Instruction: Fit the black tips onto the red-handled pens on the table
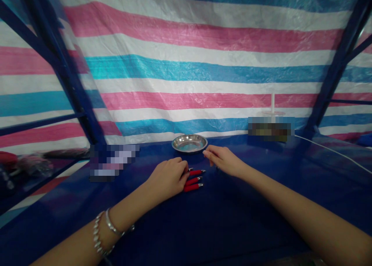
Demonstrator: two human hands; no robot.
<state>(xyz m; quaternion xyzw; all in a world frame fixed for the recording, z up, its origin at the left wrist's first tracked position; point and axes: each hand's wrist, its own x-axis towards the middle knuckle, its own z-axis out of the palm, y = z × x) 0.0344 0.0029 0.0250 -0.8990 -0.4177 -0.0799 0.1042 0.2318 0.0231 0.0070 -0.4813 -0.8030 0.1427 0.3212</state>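
Several red pens [194, 179] with dark and silvery tips lie side by side on the blue table, pointing right. My left hand [171, 175] is closed over their left ends, thumb and forefinger against an upper pen; its curled fingers hide part of the row. Just right of the pens, my right hand [225, 160] is held with thumb and fingers pinched together. What those fingertips hold, if anything, is too small to make out. Behind both hands stands a shallow round metal dish [190, 143], close to my right fingertips. Its inside shows only reflections.
The blue table [232, 227] meets a striped plastic sheet [203, 72] at the back. A blurred-out item [113, 163] lies at left. A blurred-out container with a white straw [272, 102] stands back right, near a white cable [334, 150]. Blue metal posts [69, 88] flank the table.
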